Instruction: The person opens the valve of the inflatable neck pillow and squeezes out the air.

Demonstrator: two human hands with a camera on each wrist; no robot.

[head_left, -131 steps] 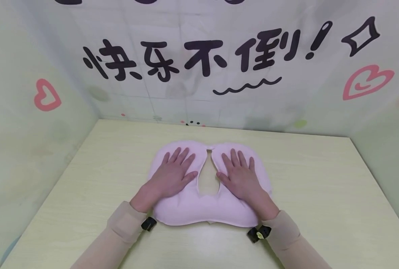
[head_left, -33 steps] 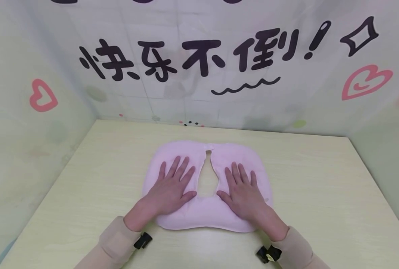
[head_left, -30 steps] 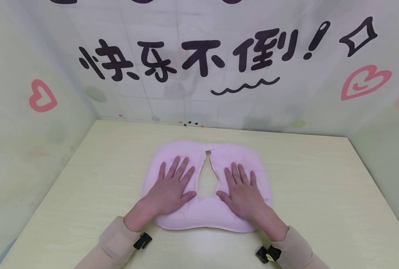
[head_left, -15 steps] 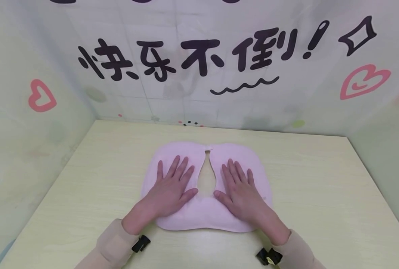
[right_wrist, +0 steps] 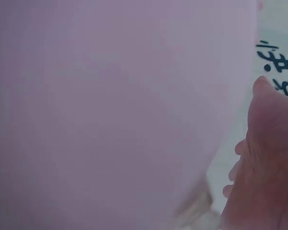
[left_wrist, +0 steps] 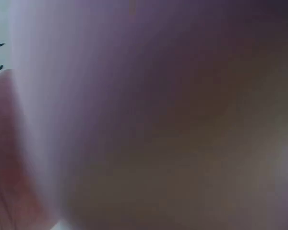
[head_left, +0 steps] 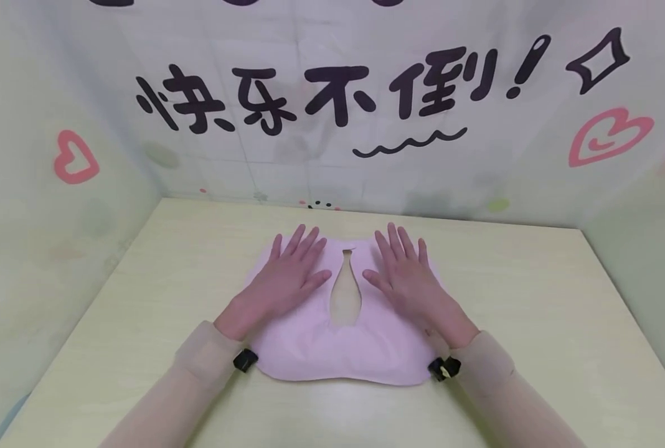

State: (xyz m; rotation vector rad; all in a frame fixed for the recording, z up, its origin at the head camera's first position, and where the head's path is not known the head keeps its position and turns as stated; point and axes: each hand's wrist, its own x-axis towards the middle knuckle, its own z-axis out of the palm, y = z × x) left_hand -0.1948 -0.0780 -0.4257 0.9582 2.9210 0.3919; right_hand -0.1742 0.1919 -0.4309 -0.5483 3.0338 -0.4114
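A soft lilac-pink pillow (head_left: 344, 358) with a teardrop-shaped opening in its middle lies on the table. My left hand (head_left: 284, 274) is spread over its far left part, fingers straight and pointing away. On the far right part my right hand (head_left: 410, 277) lies the same way, with fingertips reaching the far edge. Both thumbs point inward toward the opening. Close up and blurred, the pillow fills most of both wrist views. The right palm (right_wrist: 264, 158) shows at the edge of the right wrist view.
The pale wooden table (head_left: 534, 323) extends to both sides of the pillow. Behind it stands a printed wall sheet (head_left: 332, 174) with large black characters, and more sheeting closes off both sides. Small black devices (head_left: 246, 359) sit at both wrists.
Both hands have slid forward from the pillow's middle to its far edge over the last half second. Its near part looks more raised and creased, and the opening has a more rounded bottom.
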